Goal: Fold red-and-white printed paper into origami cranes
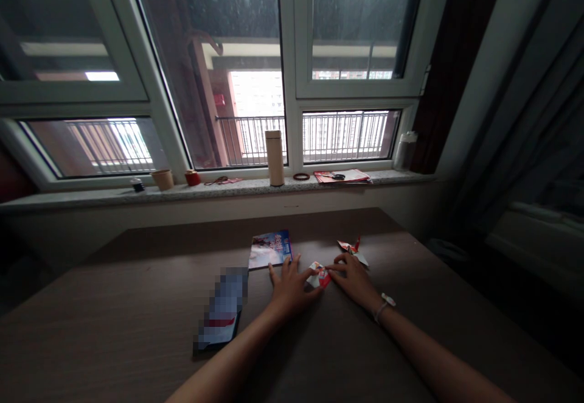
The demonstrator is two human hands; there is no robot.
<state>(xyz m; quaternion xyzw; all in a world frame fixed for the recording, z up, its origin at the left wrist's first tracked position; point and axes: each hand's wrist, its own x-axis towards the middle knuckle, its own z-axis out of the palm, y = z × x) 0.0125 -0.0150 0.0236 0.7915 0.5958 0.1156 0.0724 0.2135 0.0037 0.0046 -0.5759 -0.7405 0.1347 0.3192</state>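
A small folded piece of patterned paper (pixel 320 274), red, white and multicoloured, lies on the table between my hands. My left hand (pixel 292 287) has its thumb and index finger on the paper's left and near edges, while its other fingers spread toward a blue and pink booklet (pixel 270 249). From the right, the fingertips of my right hand (pixel 353 278) press together on the paper's right edge. Just beyond that hand rests a folded paper crane (pixel 353 248) in similar red and white paper, partly hidden by the fingers. A bracelet (pixel 384 305) circles my right wrist.
A phone-like device (pixel 221 308), its screen blurred, lies left of my left forearm on the brown table (pixel 137 293). Along the windowsill (pixel 219 191) stand a beige cylinder flask (pixel 274 158), a tan cup (pixel 163 179), a red spool-like item (pixel 192 177), and scissors (pixel 337 176) on red-edged papers (pixel 358 175).
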